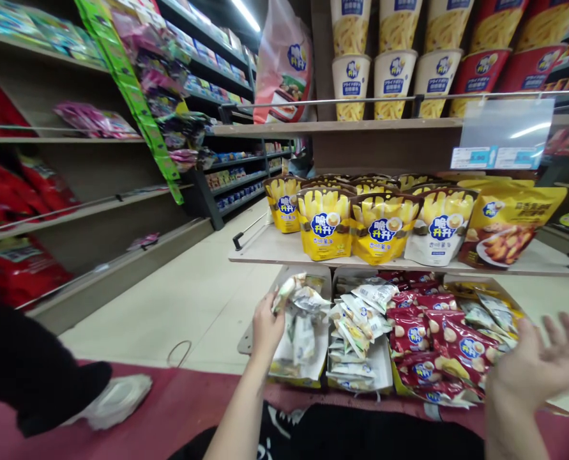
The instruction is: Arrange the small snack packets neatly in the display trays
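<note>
My left hand [268,324] is closed on a small white snack packet [290,285], held over the leftmost carton [323,358]. More white packets [304,332] lie blurred in that carton below it. To the right, my right hand [538,358] is raised, palm up and fingers spread, with nothing in it. It hovers beside the carton of dark red snack packets [469,345]. Between the hands, a middle carton [384,367] holds a heap of white packets [361,313]. Some yellow and white packets [495,313] sit at the far right of the row.
Yellow and white stand-up pouches [325,223] line the low shelf [274,249] just behind the cartons. Above are stacked snack cups [348,83] and a big pink bag [287,70]. At left, a person's leg and shoe [121,399] stand near shelves with red bags [20,268].
</note>
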{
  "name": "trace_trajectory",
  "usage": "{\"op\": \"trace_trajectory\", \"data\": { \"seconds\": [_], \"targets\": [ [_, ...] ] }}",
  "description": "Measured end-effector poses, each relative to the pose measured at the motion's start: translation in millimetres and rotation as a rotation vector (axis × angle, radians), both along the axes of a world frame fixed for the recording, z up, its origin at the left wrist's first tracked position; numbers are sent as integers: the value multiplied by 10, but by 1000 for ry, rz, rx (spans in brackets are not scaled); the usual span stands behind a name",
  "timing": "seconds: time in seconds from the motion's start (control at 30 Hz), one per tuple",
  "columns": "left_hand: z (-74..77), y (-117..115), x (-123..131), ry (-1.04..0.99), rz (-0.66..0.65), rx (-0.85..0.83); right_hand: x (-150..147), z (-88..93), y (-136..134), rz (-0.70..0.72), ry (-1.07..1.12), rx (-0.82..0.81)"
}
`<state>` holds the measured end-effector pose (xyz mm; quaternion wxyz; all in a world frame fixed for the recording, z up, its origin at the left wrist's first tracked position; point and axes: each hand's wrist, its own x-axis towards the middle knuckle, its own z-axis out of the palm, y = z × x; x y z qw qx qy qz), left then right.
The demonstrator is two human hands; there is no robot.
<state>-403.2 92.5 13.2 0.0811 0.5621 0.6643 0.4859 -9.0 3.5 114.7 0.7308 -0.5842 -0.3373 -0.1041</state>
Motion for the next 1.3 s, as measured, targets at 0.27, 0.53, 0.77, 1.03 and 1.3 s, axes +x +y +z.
{"op": "trace_trajectory", "data": {
  "seconds": [0.27, 0.53, 0.77, 1.03, 1.3],
  "targets": [
    [29, 40, 189, -370, -89, 74, -1421, -490, -88, 1325, 578, -496],
    [463, -520, 707, 408, -483, 664, -1246, -531, 37, 1743, 1141, -599],
    [48, -545, 1036, 440, -371, 911, -810, -363, 66, 1672, 893, -501],
    [-42, -424, 1048, 520, -382, 999, -946, -289, -8, 1346, 815, -629],
    [370, 79, 1046, 831, -629, 1080, -560, -372, 219, 1063, 909, -411]
  ]
}}
